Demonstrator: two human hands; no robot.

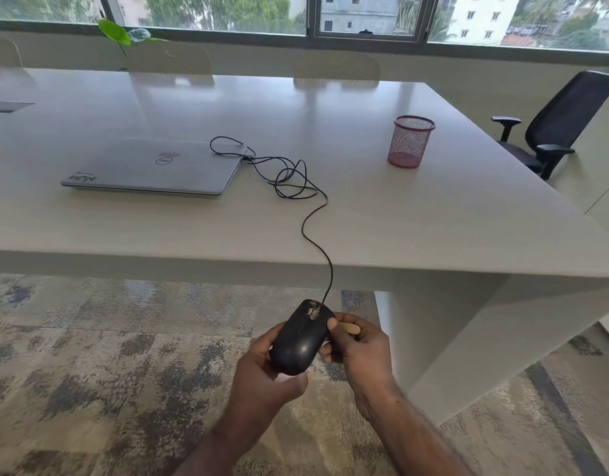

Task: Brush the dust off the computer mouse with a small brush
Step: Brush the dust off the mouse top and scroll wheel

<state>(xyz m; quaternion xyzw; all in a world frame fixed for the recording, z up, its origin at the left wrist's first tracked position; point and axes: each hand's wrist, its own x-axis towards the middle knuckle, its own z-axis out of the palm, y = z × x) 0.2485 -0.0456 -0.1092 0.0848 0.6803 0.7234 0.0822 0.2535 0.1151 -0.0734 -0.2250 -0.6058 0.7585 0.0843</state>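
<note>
A black wired computer mouse (301,338) with pale dust around its scroll wheel is held in the air below the table's front edge. My left hand (261,365) grips it from underneath and at its rear. My right hand (359,348) is at the mouse's right side, closed on a small brush; only its light wooden handle (347,327) shows between the fingers, and the bristles are hidden. The mouse's black cable (313,231) runs up over the table edge in loose loops to the laptop.
A closed silver laptop (151,168) lies on the white table (433,218). A red mesh pen cup (410,141) stands at the right. A black office chair (554,125) is at the far right, pale chairs behind the table. Patterned carpet (107,355) lies below.
</note>
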